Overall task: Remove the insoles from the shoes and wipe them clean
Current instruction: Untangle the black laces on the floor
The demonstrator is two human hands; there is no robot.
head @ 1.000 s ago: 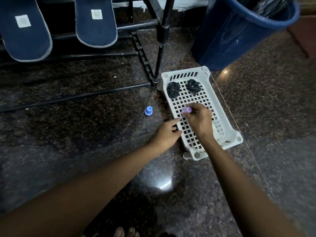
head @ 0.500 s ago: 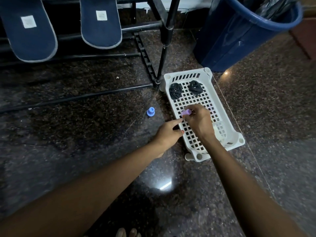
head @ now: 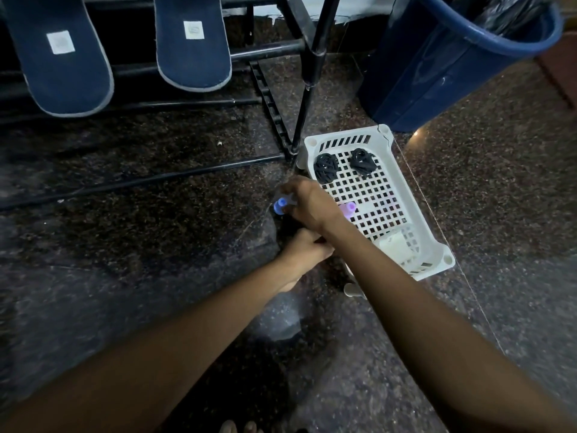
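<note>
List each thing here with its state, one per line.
Left insole, right insole: bare, propped on the rack.
Blue cap: on the floor, fingers of the right hand at it; grip blurred.
Purple cap: lying loose in the white basket.
Black bundles: coiled, at the basket's far end.
Left hand: fingers hidden under the right forearm.
Bucket: upright, lined with a black bag.

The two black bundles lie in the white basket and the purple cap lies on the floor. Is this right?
Not quite. In the head view the purple cap lies in the white basket too, not on the floor. The two black bundles are in the basket.
</note>
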